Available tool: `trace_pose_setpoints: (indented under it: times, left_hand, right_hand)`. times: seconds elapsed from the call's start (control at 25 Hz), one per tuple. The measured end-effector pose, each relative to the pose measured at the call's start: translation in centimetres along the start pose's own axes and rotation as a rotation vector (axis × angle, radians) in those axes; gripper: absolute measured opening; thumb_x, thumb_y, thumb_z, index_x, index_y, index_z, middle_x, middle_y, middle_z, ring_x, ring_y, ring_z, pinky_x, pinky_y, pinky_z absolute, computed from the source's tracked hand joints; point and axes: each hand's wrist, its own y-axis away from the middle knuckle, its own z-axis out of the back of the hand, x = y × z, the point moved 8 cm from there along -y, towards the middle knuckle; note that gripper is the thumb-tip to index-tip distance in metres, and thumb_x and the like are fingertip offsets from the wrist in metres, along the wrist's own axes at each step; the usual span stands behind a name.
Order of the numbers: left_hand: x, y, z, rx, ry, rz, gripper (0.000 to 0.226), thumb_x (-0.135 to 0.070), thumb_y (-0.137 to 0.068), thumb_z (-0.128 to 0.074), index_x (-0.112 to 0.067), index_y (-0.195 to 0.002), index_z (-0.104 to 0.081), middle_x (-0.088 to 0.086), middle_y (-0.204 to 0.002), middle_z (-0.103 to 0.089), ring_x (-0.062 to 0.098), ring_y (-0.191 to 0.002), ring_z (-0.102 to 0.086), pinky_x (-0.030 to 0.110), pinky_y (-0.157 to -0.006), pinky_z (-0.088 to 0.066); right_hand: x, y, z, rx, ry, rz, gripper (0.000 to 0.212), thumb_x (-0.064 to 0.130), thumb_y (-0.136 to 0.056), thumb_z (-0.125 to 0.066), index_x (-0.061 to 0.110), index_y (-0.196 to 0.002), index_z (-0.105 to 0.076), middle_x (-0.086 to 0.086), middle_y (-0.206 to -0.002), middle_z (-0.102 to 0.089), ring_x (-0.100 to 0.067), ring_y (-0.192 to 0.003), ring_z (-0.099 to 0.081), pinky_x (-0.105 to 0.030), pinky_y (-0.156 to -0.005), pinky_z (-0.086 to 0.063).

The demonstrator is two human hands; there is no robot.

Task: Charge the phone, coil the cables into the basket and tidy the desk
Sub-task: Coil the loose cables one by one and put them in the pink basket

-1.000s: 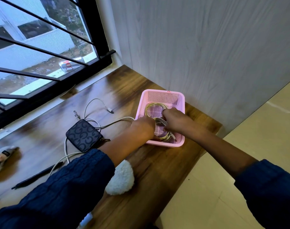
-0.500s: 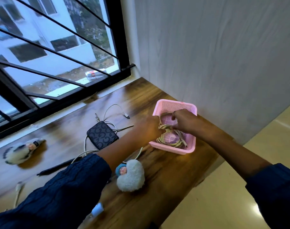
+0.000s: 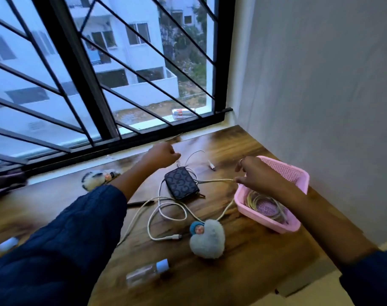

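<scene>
A pink basket (image 3: 298, 173) stands at the desk's right edge with a coiled cable (image 3: 263, 203) inside. My right hand (image 3: 257, 176) hovers over its near-left corner, thumb and finger pinched on a white cable (image 3: 212, 180). That cable runs left behind a dark patterned pouch (image 3: 181, 183) and loops across the desk to a plug (image 3: 176, 236). My left hand (image 3: 162, 155) is stretched toward the window, fingers curled, just above a thin cable's plug (image 3: 177, 161); I see nothing held in it. No phone is in view.
A grey heart-shaped plush (image 3: 206, 239) lies in front of the basket. A small clear bottle (image 3: 147, 272) lies near the front edge, a black pen (image 3: 141, 203) under my left forearm, a fluffy toy (image 3: 97, 176) by the window sill. The wall stands close on the right.
Both hands have left the coil in the basket. The left hand moved far left toward the window; the right lifted to the basket's corner and pinched the white cable. The camera tilted up.
</scene>
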Motion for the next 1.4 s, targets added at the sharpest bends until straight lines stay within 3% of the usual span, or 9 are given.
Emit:
trace_pose_setpoints:
  times: [0.24, 0.44, 0.72, 0.84, 0.96, 1.08, 1.16, 1.24, 1.4]
  left_hand:
    - [5.6, 1.7, -0.2, -0.057, 0.132, 0.123, 0.025, -0.026, -0.092, -0.055, -0.006, -0.085, -0.067, 0.019, -0.082, -0.064, 0.033, -0.083, -0.064, 0.037, -0.076, -0.053]
    - [8.2, 2.5, -2.4, -0.114, 0.284, 0.133, 0.028, -0.02, -0.093, -0.054, -0.002, -0.112, -0.065, 0.015, -0.113, -0.066, 0.026, -0.104, -0.06, 0.029, -0.084, -0.045]
    - [9.9, 1.4, -3.6, -0.103, 0.283, 0.057, 0.031, -0.02, -0.095, -0.051, -0.005, -0.121, -0.061, 0.01, -0.12, -0.064, 0.023, -0.109, -0.058, 0.027, -0.089, -0.043]
    - [10.3, 0.4, -3.7, -0.095, 0.285, 0.016, 0.031, -0.02, -0.095, -0.051, -0.006, -0.121, -0.061, 0.01, -0.121, -0.064, 0.022, -0.106, -0.059, 0.025, -0.086, -0.042]
    - [10.9, -0.1, -3.9, -0.088, 0.3, -0.011, 0.031, -0.022, -0.095, -0.051, -0.01, -0.122, -0.06, 0.007, -0.122, -0.062, 0.016, -0.097, -0.059, 0.022, -0.081, -0.042]
    - [11.5, -0.7, -3.6, -0.06, 0.318, -0.028, 0.031, -0.023, -0.096, -0.05, -0.013, -0.124, -0.058, 0.005, -0.123, -0.061, 0.011, -0.093, -0.054, 0.023, -0.081, -0.042]
    - [11.8, -1.1, -3.2, -0.05, 0.342, -0.033, 0.031, -0.023, -0.096, -0.05, -0.013, -0.124, -0.057, 0.005, -0.124, -0.06, 0.012, -0.095, -0.055, 0.023, -0.081, -0.042]
    - [11.9, -1.2, -2.5, -0.057, 0.352, -0.039, 0.03, -0.022, -0.097, -0.05, -0.012, -0.124, -0.057, 0.005, -0.124, -0.06, 0.012, -0.094, -0.054, 0.023, -0.081, -0.041]
    - [11.9, -0.9, -0.8, -0.088, 0.405, -0.042, 0.029, -0.021, -0.096, -0.05, -0.012, -0.123, -0.058, 0.005, -0.123, -0.06, 0.011, -0.093, -0.054, 0.023, -0.079, -0.042]
  right_hand:
    - [5.2, -5.5, -2.9, 0.041, -0.002, 0.071, 0.028, 0.023, -0.082, -0.069, 0.01, -0.107, -0.067, -0.011, -0.112, -0.064, -0.026, -0.103, -0.059, -0.024, -0.074, -0.038]
    - [6.0, -9.2, -7.3, 0.105, -0.037, -0.035, 0.021, 0.009, -0.082, -0.063, 0.004, -0.102, -0.067, -0.016, -0.109, -0.065, -0.028, -0.096, -0.062, -0.03, -0.073, -0.047]
    - [4.3, -12.1, -10.4, 0.093, -0.176, -0.247, 0.014, 0.008, -0.083, -0.056, -0.003, -0.088, -0.064, -0.022, -0.091, -0.063, -0.031, -0.087, -0.06, -0.026, -0.058, -0.037]
    - [4.5, -13.6, -11.5, 0.032, -0.524, -0.358, 0.011, 0.013, -0.084, -0.055, 0.008, -0.074, -0.057, -0.014, -0.073, -0.054, -0.025, -0.072, -0.051, -0.031, -0.063, -0.037]
    - [5.1, -14.4, -13.2, -0.069, -1.081, -0.557, 0.01, 0.017, -0.089, -0.053, 0.008, -0.092, -0.056, -0.016, -0.069, -0.051, -0.028, -0.066, -0.053, -0.033, -0.064, -0.044]
    - [6.2, -16.0, -14.6, -0.035, -1.371, -0.662, 0.033, 0.019, -0.096, -0.044, -0.001, -0.122, -0.048, -0.026, -0.101, -0.06, -0.035, -0.099, -0.062, -0.037, -0.087, -0.05]
    - [7.0, -16.9, -14.0, -0.015, -1.34, -0.678, 0.019, 0.017, -0.097, -0.04, 0.005, -0.107, -0.051, -0.013, -0.089, -0.059, -0.024, -0.08, -0.061, -0.031, -0.072, -0.049]
    - [8.0, -17.8, -12.0, -0.049, -1.281, -0.635, 0.023, 0.014, -0.098, -0.036, 0.008, -0.086, -0.054, -0.007, -0.072, -0.054, -0.016, -0.06, -0.052, -0.025, -0.059, -0.044]
    - [12.3, -18.8, -5.4, -0.087, -1.193, -0.413, 0.034, 0.019, -0.101, -0.031, 0.009, -0.082, -0.056, -0.005, -0.062, -0.05, -0.015, -0.054, -0.048, -0.026, -0.059, -0.044]
